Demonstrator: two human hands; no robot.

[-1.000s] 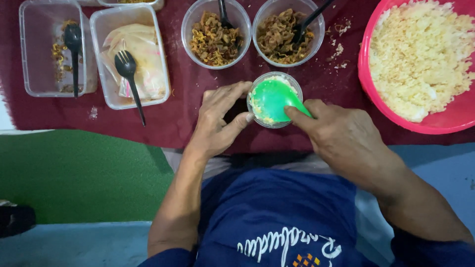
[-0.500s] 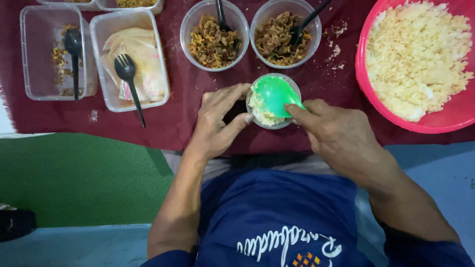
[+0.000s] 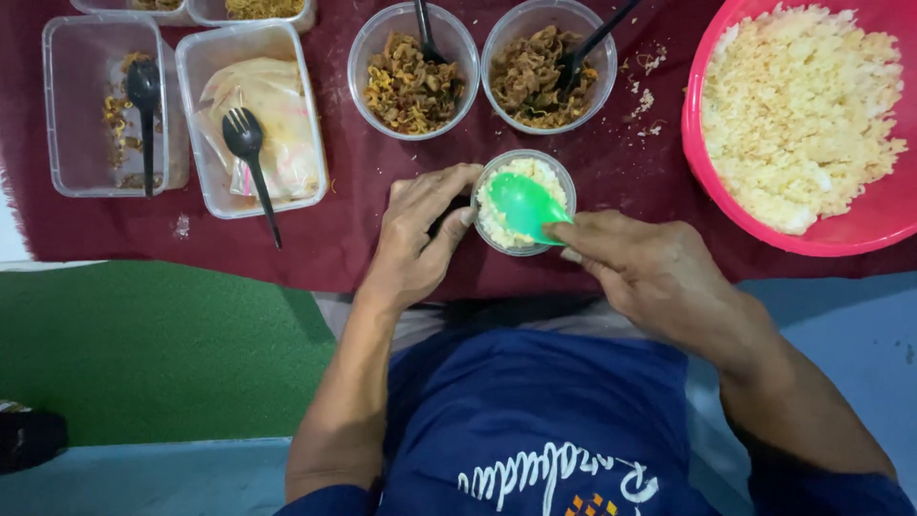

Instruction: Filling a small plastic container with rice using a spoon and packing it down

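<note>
A small clear round cup filled with yellowish rice stands on the dark red cloth just in front of me. My left hand grips the cup's left side with thumb and fingers. In my right hand is a green plastic spoon, its bowl lying over the rice in the cup.
A big pink basin of rice sits at the right. Two round tubs of brown noodle-like food with black utensils stand behind the cup. Two rectangular clear boxes with a black spoon and black fork are at the left.
The green spoon has tilted down and pulled toward my right hand, uncovering the rice in the cup. My left hand stays on the cup.
</note>
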